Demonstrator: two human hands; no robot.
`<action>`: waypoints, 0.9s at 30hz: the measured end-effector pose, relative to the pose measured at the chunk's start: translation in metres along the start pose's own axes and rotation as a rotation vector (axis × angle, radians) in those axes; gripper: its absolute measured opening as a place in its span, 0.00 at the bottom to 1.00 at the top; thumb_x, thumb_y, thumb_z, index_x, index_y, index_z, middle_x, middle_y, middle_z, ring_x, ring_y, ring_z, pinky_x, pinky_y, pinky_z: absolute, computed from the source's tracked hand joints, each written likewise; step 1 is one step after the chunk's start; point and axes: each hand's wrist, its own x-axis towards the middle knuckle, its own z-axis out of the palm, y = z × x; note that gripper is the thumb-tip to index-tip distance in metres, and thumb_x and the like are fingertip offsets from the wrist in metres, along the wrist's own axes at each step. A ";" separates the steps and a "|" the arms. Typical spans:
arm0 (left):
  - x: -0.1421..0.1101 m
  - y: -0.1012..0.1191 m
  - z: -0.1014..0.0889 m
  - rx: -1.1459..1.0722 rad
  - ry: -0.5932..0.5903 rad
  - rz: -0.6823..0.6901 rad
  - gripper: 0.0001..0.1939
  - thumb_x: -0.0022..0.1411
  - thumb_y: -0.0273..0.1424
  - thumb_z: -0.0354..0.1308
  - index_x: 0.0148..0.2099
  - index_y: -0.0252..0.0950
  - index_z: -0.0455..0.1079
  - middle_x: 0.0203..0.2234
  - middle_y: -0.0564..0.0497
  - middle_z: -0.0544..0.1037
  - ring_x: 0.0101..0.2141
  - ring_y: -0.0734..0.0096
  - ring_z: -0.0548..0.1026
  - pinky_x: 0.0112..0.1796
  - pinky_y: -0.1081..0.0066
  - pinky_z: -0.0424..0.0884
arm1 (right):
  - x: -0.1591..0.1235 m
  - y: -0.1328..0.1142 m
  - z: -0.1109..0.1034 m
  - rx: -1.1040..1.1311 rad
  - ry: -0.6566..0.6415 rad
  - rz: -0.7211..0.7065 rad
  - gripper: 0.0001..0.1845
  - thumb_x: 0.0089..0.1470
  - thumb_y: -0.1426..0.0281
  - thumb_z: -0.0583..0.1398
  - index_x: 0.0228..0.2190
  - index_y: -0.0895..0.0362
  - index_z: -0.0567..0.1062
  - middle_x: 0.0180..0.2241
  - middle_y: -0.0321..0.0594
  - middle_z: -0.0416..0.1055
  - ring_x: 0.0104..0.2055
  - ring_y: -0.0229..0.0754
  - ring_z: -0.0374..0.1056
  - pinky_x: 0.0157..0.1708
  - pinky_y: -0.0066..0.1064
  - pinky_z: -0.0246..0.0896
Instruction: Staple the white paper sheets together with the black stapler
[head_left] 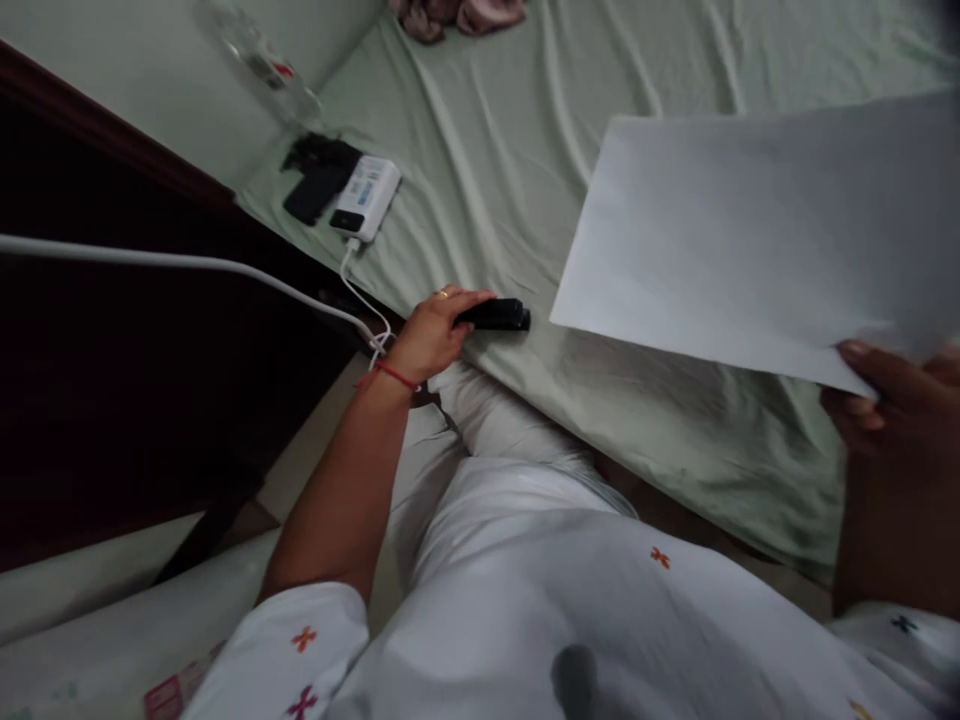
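My left hand, with a ring and a red wrist thread, is closed around a black stapler at the edge of the bed. The stapler's near end is hidden in the palm, and its far end points right. At the right, my right hand pinches white paper by its lower edge, thumb on top. The paper is held over the sheet, its right part running out of view; whether it is one leaf or more I cannot tell.
A green bedsheet covers the bed. At its left corner lie a white power bank with a white cable, a black item and a clear plastic bottle. Pinkish cloth lies at the top. Dark wood stands left.
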 end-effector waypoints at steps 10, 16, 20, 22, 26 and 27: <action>-0.005 -0.004 -0.002 -0.053 0.021 -0.018 0.39 0.53 0.15 0.49 0.62 0.43 0.80 0.56 0.51 0.83 0.59 0.61 0.78 0.67 0.56 0.70 | 0.008 0.020 0.056 0.088 -0.157 0.084 0.14 0.37 0.71 0.73 0.20 0.57 0.72 0.16 0.29 0.62 0.11 0.27 0.54 0.05 0.19 0.45; -0.007 -0.006 0.004 -0.116 0.070 -0.029 0.39 0.52 0.16 0.49 0.62 0.43 0.81 0.56 0.50 0.84 0.58 0.60 0.79 0.66 0.55 0.71 | 0.016 0.032 0.050 0.051 -0.190 0.073 0.13 0.39 0.70 0.74 0.21 0.57 0.74 0.16 0.30 0.65 0.11 0.30 0.57 0.06 0.20 0.48; -0.007 -0.008 0.006 -0.120 0.071 -0.042 0.39 0.52 0.16 0.50 0.63 0.43 0.80 0.56 0.51 0.83 0.59 0.60 0.78 0.67 0.53 0.70 | 0.018 0.040 0.055 0.033 -0.234 0.073 0.14 0.40 0.68 0.75 0.20 0.57 0.75 0.16 0.31 0.67 0.11 0.31 0.58 0.07 0.21 0.52; -0.006 -0.010 0.006 -0.119 0.070 -0.046 0.39 0.52 0.16 0.50 0.62 0.43 0.80 0.56 0.51 0.83 0.59 0.61 0.78 0.68 0.54 0.70 | 0.018 0.044 0.058 0.032 -0.261 0.072 0.15 0.40 0.67 0.75 0.20 0.57 0.75 0.16 0.32 0.67 0.12 0.31 0.59 0.07 0.21 0.54; -0.006 -0.010 0.004 -0.113 0.069 -0.046 0.38 0.53 0.16 0.49 0.61 0.42 0.81 0.56 0.50 0.83 0.58 0.63 0.78 0.67 0.57 0.70 | 0.014 0.045 0.063 0.025 -0.287 0.068 0.17 0.41 0.64 0.76 0.20 0.56 0.75 0.16 0.32 0.67 0.13 0.32 0.59 0.08 0.22 0.54; -0.006 -0.009 0.004 -0.104 0.068 -0.046 0.38 0.53 0.16 0.49 0.62 0.42 0.80 0.56 0.50 0.83 0.59 0.63 0.78 0.67 0.56 0.70 | 0.013 0.045 0.064 0.021 -0.289 0.067 0.17 0.41 0.64 0.76 0.20 0.55 0.74 0.15 0.32 0.67 0.13 0.32 0.59 0.08 0.22 0.54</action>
